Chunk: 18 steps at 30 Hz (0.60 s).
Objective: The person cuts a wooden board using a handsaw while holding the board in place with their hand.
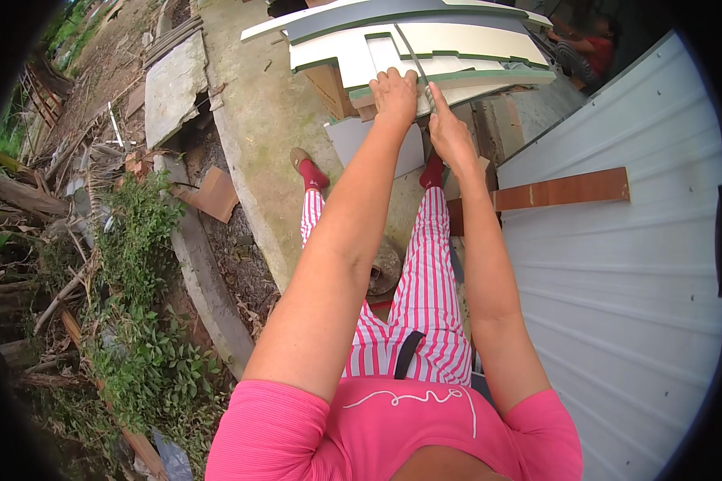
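A long thin-bladed knife [411, 54] is in my right hand [449, 135], whose fingers are wrapped round its handle. Its blade points away from me over white, green-edged boards [465, 40]. My left hand [395, 94] lies just left of the blade, its bent fingers gripping the near green-edged board [489, 78]. The boards are stacked and have stepped, cut-out outlines. A grey panel [361, 20] lies among them at the far side. Whether the blade is cutting into the board cannot be made out.
Below the boards are a cardboard box [326, 86] and a pale sheet [369, 147]. Corrugated metal sheeting [610, 264] stands on the right, with a brown wooden plank [565, 190] against it. Another person [592, 50] sits at the far right. Plants [148, 321] and debris line the left.
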Available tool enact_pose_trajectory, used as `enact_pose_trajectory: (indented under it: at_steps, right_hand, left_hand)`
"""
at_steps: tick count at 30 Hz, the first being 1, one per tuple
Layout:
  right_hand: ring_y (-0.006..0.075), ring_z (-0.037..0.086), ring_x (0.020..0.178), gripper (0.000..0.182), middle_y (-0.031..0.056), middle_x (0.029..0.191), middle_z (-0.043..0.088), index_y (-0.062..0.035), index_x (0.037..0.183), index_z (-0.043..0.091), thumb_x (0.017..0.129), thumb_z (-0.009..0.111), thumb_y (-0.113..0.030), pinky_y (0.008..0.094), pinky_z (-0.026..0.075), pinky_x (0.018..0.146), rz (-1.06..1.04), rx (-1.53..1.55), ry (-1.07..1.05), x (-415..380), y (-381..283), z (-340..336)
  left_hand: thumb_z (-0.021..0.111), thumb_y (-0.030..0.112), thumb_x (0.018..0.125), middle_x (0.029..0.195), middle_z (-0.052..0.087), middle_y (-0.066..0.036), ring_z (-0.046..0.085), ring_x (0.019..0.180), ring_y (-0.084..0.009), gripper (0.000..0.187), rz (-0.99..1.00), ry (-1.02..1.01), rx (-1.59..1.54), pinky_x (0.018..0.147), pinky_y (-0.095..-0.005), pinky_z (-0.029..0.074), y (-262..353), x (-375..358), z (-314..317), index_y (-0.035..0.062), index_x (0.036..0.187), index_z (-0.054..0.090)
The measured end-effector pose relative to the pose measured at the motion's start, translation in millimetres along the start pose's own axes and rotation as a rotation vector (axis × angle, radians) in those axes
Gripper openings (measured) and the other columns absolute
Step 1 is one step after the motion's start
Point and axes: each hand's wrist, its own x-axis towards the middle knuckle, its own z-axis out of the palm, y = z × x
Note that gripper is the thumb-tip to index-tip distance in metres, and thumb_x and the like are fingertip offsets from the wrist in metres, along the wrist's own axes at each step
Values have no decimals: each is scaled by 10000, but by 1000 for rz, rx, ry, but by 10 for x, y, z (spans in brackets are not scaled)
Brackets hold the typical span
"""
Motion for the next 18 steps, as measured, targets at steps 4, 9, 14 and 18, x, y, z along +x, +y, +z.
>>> enact_pose_trajectory:
  at_steps: [4,9,14,18]
  right_hand:
    - [476,575,824,582,315,893,598,-264,1448,179,920,395,-146,529,412,747,24,40,-3,-406,96,10]
    - [465,589,803,584,306,932,595,-295,1451,167,932,389,-146,510,426,716,148,70,-58,-1228,123,-86]
    - [452,596,813,584,288,908,606,-303,1448,165,937,391,-134,515,424,710,138,133,-39,-1459,182,-93]
    - [455,593,792,582,298,855,595,-288,1454,164,940,393,-138,509,409,688,125,89,-56,-1179,126,-134]
  left_hand:
    - [533,106,805,948,542,-129,540,912,-304,215,5,-4,-32,781,-442,378,9,7,-18,147,1004,602]
    - [536,83,803,949,542,-130,536,920,-302,235,-7,-17,-22,788,-440,380,-2,11,-29,151,1020,597]
    - [483,83,835,971,551,-147,513,950,-291,220,-5,-61,-47,832,-417,366,19,-8,-90,116,1010,611]
    - [483,85,835,965,549,-146,515,946,-291,205,-10,-60,-42,821,-427,365,27,0,-119,113,992,611]
